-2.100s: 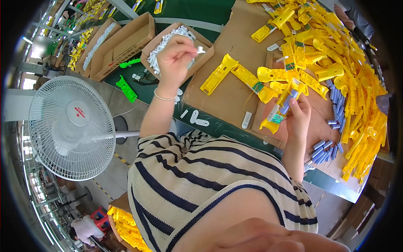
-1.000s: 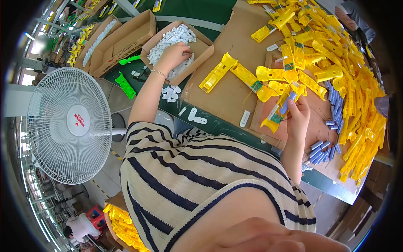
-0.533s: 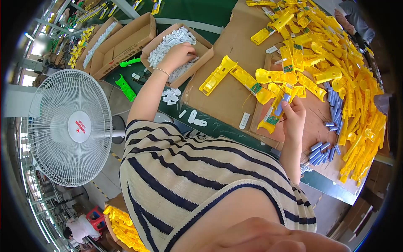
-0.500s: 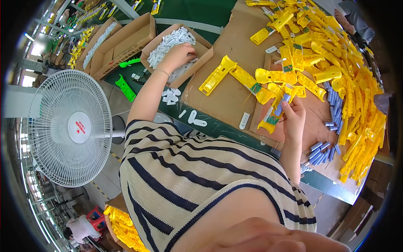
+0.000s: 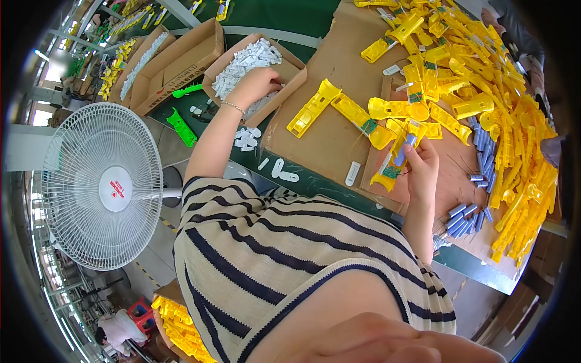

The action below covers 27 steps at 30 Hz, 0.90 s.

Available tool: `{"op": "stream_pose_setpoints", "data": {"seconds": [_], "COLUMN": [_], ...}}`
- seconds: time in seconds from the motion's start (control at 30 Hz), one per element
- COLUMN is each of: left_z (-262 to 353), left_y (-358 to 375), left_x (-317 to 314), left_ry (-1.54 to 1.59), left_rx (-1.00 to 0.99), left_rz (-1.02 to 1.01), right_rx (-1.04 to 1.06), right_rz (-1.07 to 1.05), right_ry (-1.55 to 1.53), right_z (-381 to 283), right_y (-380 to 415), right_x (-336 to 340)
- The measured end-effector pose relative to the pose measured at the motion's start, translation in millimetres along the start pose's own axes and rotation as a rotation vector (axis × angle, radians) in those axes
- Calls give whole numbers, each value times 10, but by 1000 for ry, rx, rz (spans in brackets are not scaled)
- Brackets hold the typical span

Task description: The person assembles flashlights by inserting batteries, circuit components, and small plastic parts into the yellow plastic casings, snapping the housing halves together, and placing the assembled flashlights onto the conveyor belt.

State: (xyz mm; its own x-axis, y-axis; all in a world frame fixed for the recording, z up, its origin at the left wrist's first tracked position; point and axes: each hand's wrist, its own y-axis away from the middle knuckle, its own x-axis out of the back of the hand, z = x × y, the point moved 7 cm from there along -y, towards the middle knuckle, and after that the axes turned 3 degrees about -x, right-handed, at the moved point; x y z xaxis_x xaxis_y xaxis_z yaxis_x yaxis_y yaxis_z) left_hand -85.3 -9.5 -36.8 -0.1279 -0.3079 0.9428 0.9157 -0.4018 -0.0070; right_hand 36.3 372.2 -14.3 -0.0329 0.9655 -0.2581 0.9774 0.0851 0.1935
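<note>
My left hand (image 5: 258,86) is in a cardboard box (image 5: 295,86) of small white plastic parts (image 5: 233,74), its fingers curled together among them; what they pinch is hidden. My right hand (image 5: 422,164) grips a yellow casing (image 5: 382,179) that holds a blue cylinder (image 5: 406,149) and a small green board (image 5: 392,172). Beside it, two more yellow casings (image 5: 315,109) (image 5: 357,116) lie on the cardboard sheet (image 5: 290,136). To the right is a large heap of yellow casings (image 5: 478,66), with loose blue cylinders (image 5: 463,221) near it.
A white fan (image 5: 115,187) stands at the left. Green casings (image 5: 181,127) and loose white parts (image 5: 246,138) lie near the box. Another cardboard box (image 5: 181,66) is behind. Part of another person (image 5: 526,48) shows at the upper right, and one more person (image 5: 118,330) at the lower left.
My left hand has shifted very slightly within the box. My right hand and the yellow casing have barely moved. The person at the upper right has shifted a little.
</note>
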Motion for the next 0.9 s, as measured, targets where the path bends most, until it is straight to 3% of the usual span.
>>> {"op": "stream_pose_setpoints", "data": {"seconds": [0.1,0.3,0.4,0.5,0.6,0.7,0.9], "left_z": [-4,190,478,921,1351,1611,1934], "left_y": [2,203,319,326,363,320,137], "left_x": [30,615,733,730,756,710,491], "left_ry": [-9,176,460,919,1131,1230,1383], "left_rx": [25,123,99,-74,-140,-421,-437], "left_rz": [8,397,583,666,706,808,760], "right_rx": [-7,-8,-5,21,60,30,128], "right_rz": [-20,27,-30,-66,-100,-106,-121], "right_ry": [23,-1,17,18,32,64,67], "right_z": [6,-14,-29,-52,-109,-184,-292], "right_y": [7,32,19,16,31,92,132], "right_x": [-14,57,-31,-178,-312,-396,-435]}}
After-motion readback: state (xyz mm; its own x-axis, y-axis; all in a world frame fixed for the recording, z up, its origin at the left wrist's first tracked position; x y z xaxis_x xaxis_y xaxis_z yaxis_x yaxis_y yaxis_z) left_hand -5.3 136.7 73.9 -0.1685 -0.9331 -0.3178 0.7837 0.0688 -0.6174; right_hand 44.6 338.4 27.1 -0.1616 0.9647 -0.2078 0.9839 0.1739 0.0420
